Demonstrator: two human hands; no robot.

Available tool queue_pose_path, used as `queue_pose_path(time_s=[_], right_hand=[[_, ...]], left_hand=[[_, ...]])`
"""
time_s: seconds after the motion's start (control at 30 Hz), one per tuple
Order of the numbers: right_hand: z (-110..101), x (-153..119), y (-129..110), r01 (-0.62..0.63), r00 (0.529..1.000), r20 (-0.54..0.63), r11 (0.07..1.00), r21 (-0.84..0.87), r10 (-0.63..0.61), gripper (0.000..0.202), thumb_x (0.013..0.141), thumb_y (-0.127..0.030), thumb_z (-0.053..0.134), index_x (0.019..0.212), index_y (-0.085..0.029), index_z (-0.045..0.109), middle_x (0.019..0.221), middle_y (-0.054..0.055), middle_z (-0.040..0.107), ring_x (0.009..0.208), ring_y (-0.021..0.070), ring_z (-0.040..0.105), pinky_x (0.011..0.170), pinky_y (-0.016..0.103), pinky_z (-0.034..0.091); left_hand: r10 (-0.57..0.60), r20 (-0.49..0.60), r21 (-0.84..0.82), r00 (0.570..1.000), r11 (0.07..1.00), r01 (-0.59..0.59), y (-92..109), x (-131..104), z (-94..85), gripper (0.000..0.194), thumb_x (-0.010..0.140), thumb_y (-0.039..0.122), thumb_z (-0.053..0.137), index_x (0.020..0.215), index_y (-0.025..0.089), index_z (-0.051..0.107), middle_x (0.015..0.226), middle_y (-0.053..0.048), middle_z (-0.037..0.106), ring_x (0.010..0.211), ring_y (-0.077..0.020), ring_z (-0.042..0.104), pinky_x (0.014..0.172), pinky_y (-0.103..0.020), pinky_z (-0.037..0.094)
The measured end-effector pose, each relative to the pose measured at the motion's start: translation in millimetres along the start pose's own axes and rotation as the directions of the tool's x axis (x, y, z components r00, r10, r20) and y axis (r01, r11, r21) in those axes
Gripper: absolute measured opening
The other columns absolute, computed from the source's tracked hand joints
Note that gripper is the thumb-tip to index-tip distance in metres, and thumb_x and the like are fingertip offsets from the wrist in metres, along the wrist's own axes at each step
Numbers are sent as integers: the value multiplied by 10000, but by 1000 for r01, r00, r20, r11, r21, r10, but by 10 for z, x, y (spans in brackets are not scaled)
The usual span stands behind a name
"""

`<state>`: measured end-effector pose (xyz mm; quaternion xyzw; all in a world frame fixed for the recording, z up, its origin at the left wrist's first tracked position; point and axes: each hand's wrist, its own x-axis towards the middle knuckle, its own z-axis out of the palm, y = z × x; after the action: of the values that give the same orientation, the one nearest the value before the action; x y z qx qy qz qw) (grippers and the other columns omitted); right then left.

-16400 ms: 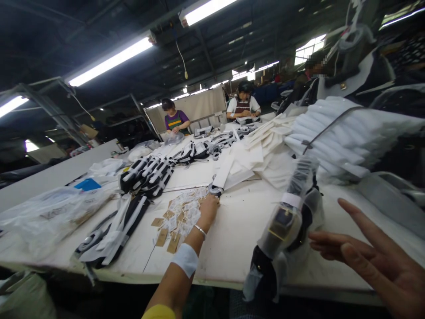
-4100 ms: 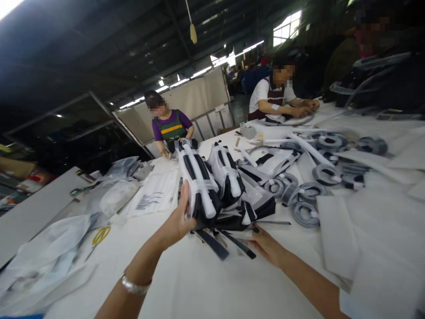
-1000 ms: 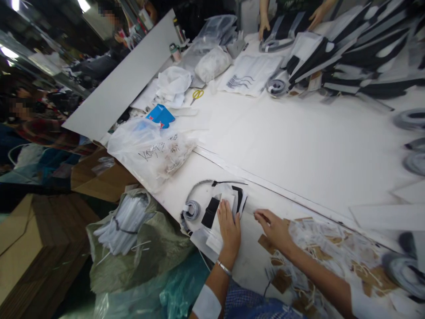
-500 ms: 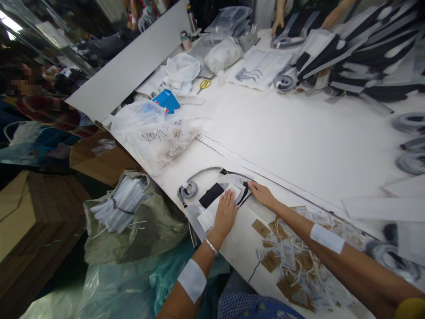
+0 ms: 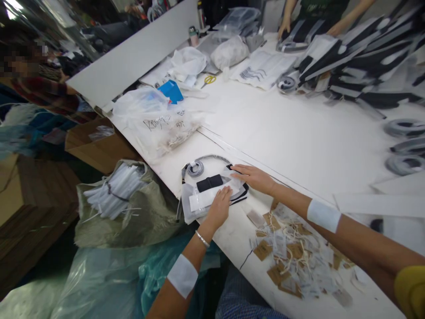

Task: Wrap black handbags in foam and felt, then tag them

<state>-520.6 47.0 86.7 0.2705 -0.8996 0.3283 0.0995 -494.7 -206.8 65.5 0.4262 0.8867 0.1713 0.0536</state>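
Observation:
A black and grey bag (image 5: 210, 183) with a white paper strip (image 5: 201, 200) and clear plastic on it lies at the table's near edge. My left hand (image 5: 219, 204) rests flat on the right end of the strip, fingers stretched. With fingers extended, my right hand (image 5: 254, 177) touches the bag's upper right part, near a black strap end. A coiled grey strap (image 5: 195, 168) sits at the upper left of the bag, and its band arcs over the top.
Brown tags with strings (image 5: 294, 250) are heaped right of the bag. A marked plastic bag (image 5: 156, 124), a blue box (image 5: 171, 91) and yellow scissors (image 5: 209, 80) lie farther back. A person's hand (image 5: 284, 25) is at the far side. Cartons and a sack (image 5: 133, 221) stand left.
The bag has been turned flatter, and its coiled strap now sits closer to it. My right hand has moved left and up along the bag, its fingers now stretched out.

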Motion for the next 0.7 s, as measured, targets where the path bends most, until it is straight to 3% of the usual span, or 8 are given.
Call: queue_pose_path(time_s=[0.1,0.23,0.4,0.5,0.6,0.7], right_hand=[[10,36,-16,156,987,47,988,-11,-155,291,963,-115,485,1120,-226,704,1261,33,678,1296,177,528,1091,354,487],[79,-153,-180,229,973,54,972,-59,-226,312,959,-104,475,1157,-210,691,1132,60,735,1146,190,645,1025,383,544],[232,-408,-335,208,978,31,972,-114,-205,326,951,-85,470,1177,-182,684,1162,100,721,1099,223,670,989,435,556],[303,-495,-370,177,984,25,977,-122,-175,315,964,-114,489,1205,-204,670,1205,89,703,1145,223,646,1023,459,527],[315,-599,-386,155,988,34,982,-108,-152,306,975,-137,490,1211,-225,663,1240,70,688,1191,211,617,1057,456,498],[257,-787,-394,110,994,28,990,-90,-108,305,978,-151,484,1212,-237,660,1228,60,695,1194,193,614,1079,435,481]], left_hand=[[-11,-52,-34,999,999,9,0,-18,35,417,974,141,364,1385,106,422,1473,-166,479,1416,-228,384,1175,-466,362],[-46,-129,-95,991,995,34,1,-39,109,394,970,130,383,1360,122,444,1429,-156,525,1383,-223,433,1167,-474,374],[-122,-219,-163,968,983,87,48,-69,137,373,966,143,423,1337,130,459,1349,-148,581,1326,-201,495,1152,-423,409],[-157,-254,-182,954,977,112,87,-79,134,433,969,132,406,1401,133,405,1454,-171,477,1398,-206,406,1143,-421,418],[-100,-243,-172,965,983,59,99,-83,154,472,961,77,368,1415,192,434,1531,-127,404,1463,-219,291,1168,-472,370],[-27,-212,-158,977,987,-7,86,-92,190,498,948,32,347,1371,243,504,1448,-64,532,1432,-204,358,1179,-520,329]])
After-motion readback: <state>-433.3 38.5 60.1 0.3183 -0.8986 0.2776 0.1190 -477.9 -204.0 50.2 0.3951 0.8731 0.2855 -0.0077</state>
